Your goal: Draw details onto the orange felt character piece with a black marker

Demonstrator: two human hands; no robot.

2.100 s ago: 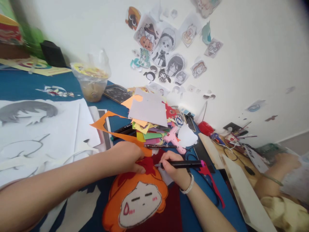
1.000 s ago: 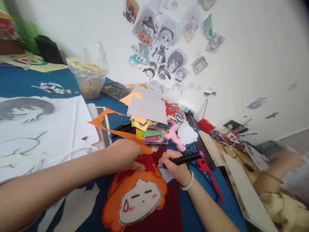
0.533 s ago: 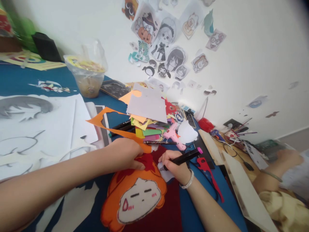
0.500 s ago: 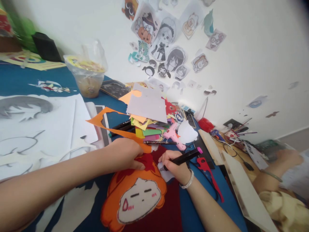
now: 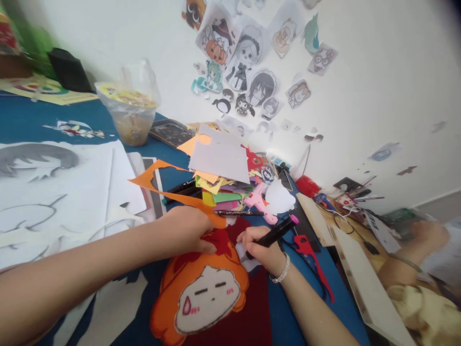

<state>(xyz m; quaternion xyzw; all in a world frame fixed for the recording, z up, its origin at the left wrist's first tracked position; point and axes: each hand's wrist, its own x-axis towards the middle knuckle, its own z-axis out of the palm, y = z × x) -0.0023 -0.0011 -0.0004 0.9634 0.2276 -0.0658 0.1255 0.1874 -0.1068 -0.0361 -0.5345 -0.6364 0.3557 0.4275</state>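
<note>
While the left hand [image 5: 192, 229] is touching the paper cutout [image 5: 207, 302], pinching or pressing unclear, the right hand [image 5: 260, 246], just beside the cutout, is gripping a black marker [image 5: 276, 232]. Marker: slanting down-left onto a white scrap [image 5: 250, 263]. Cutout: lying below both hands, on a dark red sheet [image 5: 255, 307].

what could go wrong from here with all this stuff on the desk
The marker in the right hand might stray onto the dark red sheet nearby. The cup, standing close to the white drawings, could spill on them if knocked. The uneven paper pile might slide towards the left hand.
</note>
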